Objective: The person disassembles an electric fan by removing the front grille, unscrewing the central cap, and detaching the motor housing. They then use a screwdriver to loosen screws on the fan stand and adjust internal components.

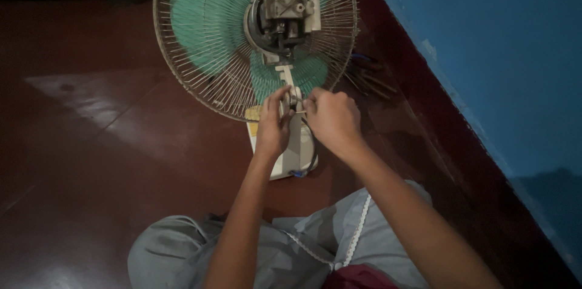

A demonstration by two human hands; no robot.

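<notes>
The fan guard (pixel 254 34) runs off the top edge. My left hand (pixel 273 125) and right hand (pixel 332 120) cover the neck joint, and whatever small part my fingertips pinch is too tiny to tell, perhaps a screw. The base (pixel 294 156) is partly hidden behind my wrists

A room in a home, seen from above a person seated on the floor. The polished dark red floor (pixel 103 143) meets a wall painted blue (pixel 497 53) above a dark red skirting band (pixel 412 95), the paint chipped in places. A household table fan (pixel 254 34) with green blades and its motor cover off stands directly on the floor. There is no workbench; a few slender tools (pixel 373 83) lie against the skirting.
</notes>
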